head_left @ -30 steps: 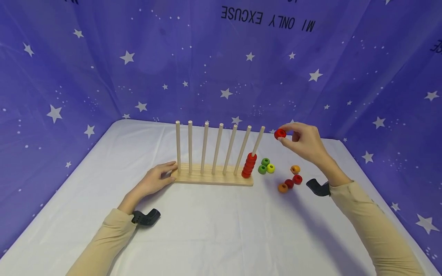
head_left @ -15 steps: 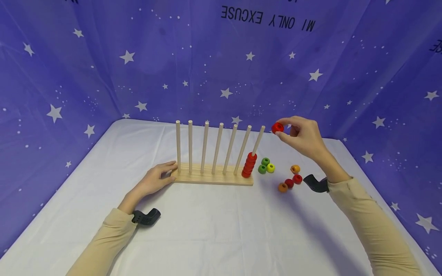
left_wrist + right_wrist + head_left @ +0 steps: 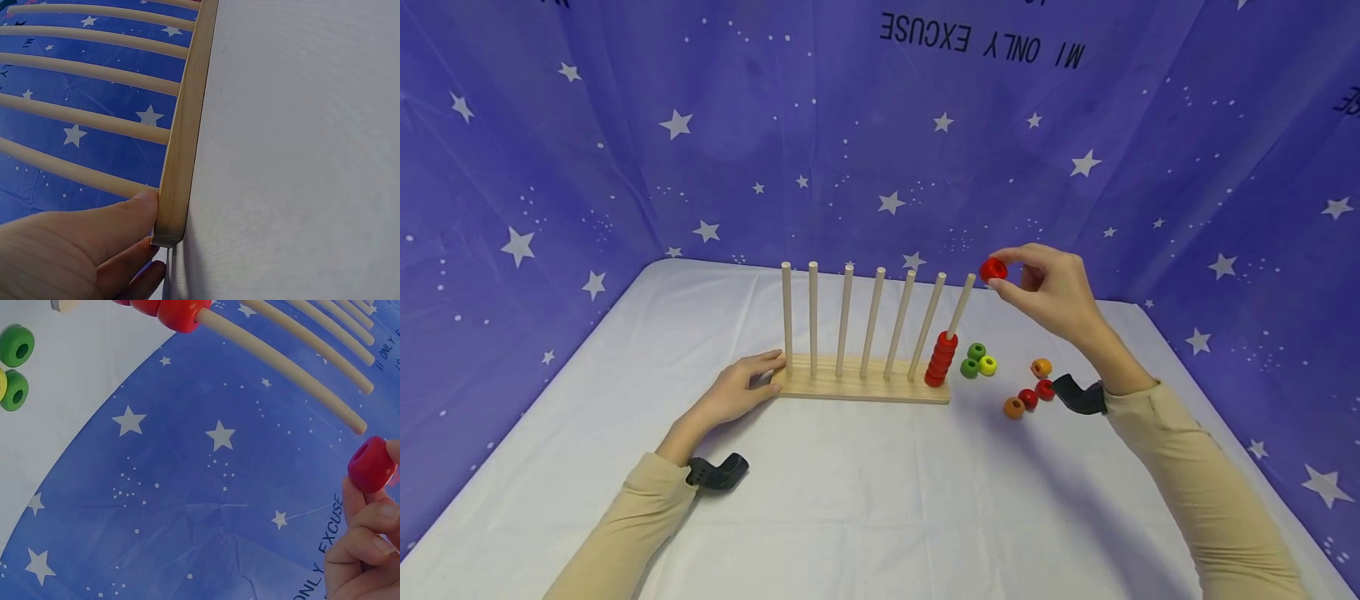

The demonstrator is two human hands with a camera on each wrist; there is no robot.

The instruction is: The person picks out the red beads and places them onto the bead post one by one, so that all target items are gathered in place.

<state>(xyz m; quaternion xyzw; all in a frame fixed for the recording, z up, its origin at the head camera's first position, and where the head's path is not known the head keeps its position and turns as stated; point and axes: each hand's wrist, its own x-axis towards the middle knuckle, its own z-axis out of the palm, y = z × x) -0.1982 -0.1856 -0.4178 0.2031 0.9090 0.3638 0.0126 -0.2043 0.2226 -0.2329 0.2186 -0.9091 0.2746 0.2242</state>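
Note:
My right hand (image 3: 1047, 283) pinches a red bead (image 3: 993, 270) between thumb and fingers, up beside the tip of the rightmost peg (image 3: 961, 307). In the right wrist view, the hole of the bead (image 3: 370, 464) shows just off the peg's end (image 3: 356, 424). Lower on that peg sits a stack of several red beads (image 3: 942, 360). The other pegs of the wooden peg rack (image 3: 857, 388) stand bare. My left hand (image 3: 737, 390) holds the rack's left end, its thumb (image 3: 145, 203) by the outermost peg and its other fingers partly hidden beyond the end.
Two green beads (image 3: 970, 367) and a yellow bead (image 3: 988, 366) lie right of the rack. Farther right are two orange beads (image 3: 1013, 407) and two red beads (image 3: 1027, 399). A white cloth (image 3: 850, 492) covers the table; a purple star-patterned curtain (image 3: 820, 167) hangs around it.
My right hand has moved up and left with the red bead, bringing it close to the rightmost peg's tip. The left hand and the rack have stayed in place.

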